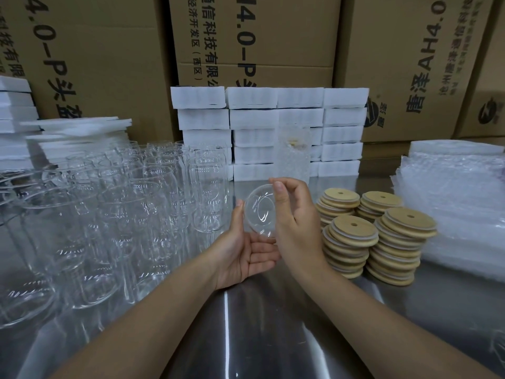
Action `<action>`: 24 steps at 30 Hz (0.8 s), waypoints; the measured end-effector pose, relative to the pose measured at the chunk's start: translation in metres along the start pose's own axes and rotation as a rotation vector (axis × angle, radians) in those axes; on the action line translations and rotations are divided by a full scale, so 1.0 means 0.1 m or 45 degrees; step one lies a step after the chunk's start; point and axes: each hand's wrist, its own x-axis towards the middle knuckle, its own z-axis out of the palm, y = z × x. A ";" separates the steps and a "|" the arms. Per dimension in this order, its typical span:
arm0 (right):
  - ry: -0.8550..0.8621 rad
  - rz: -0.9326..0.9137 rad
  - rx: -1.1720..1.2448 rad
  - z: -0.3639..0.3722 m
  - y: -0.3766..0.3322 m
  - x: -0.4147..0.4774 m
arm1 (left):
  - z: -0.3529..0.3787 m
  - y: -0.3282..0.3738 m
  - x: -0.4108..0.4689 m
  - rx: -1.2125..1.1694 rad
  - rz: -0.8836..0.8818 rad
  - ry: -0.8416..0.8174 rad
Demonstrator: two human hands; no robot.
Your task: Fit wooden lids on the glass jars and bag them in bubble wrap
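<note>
I hold one clear glass jar [259,212] above the steel table [246,324], tipped so one round end faces me. My left hand [243,255] lies palm up under it, thumb against the jar's left side. My right hand [295,222] curls round its right side, thumb on the upper rim. Several stacks of round wooden lids [352,233], each lid with a small hole, stand just right of my right hand. Flat bubble wrap bags [459,203] are piled at the far right. A jar wrapped in bubble wrap [293,154] stands behind my hands.
Several empty glass jars [131,203] crowd the left half of the table. White foam-wrapped packs [257,124] are stacked at the back, more white foam sheets [76,129] at the left. Tall cardboard cartons [259,36] wall off the rear.
</note>
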 end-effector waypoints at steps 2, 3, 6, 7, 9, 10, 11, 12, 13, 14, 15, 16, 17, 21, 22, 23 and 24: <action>-0.003 -0.014 -0.012 0.00 0.00 0.00 | 0.00 0.00 0.00 0.009 -0.001 0.007; -0.004 -0.016 -0.017 0.00 0.01 0.00 | 0.00 0.00 0.01 0.013 -0.002 0.009; 0.007 -0.013 -0.018 0.01 0.01 0.01 | 0.00 0.00 0.02 0.026 -0.005 0.017; 0.012 -0.020 -0.026 0.01 0.02 0.01 | -0.01 0.00 0.02 0.030 -0.005 0.017; 0.020 -0.038 -0.054 0.01 0.03 0.01 | -0.01 -0.01 0.02 0.037 0.000 0.012; 0.022 -0.047 -0.071 0.01 0.03 0.00 | -0.01 -0.01 0.02 0.038 0.005 0.007; 0.023 -0.055 -0.088 0.01 0.03 -0.01 | -0.01 -0.02 0.02 0.036 0.010 0.002; 0.023 -0.061 -0.102 0.02 0.03 -0.01 | -0.01 -0.02 0.02 0.031 0.015 -0.003; 0.023 -0.063 -0.112 0.02 0.03 -0.01 | -0.01 -0.02 0.02 0.027 0.020 -0.006; 0.023 -0.063 -0.119 0.02 0.03 -0.02 | -0.01 -0.02 0.01 0.025 0.023 -0.007; 0.019 -0.062 -0.125 0.02 0.03 -0.02 | 0.00 -0.02 0.01 0.024 0.025 -0.008; 0.012 -0.061 -0.131 0.02 0.03 -0.01 | 0.00 -0.01 0.00 0.023 0.028 -0.010; 0.003 -0.058 -0.136 0.01 0.03 -0.01 | 0.00 -0.01 0.00 0.023 0.029 -0.014; -0.001 -0.043 -0.146 0.01 0.02 0.00 | 0.00 -0.01 0.00 0.029 0.036 -0.023; -0.006 -0.035 -0.145 0.01 0.01 -0.01 | 0.00 -0.01 0.00 0.029 0.041 -0.023; -0.017 -0.024 -0.143 0.00 0.00 -0.01 | 0.00 -0.01 0.00 0.026 0.046 -0.024; -0.029 -0.013 -0.141 0.00 -0.01 -0.01 | 0.00 -0.01 0.01 0.019 0.050 -0.024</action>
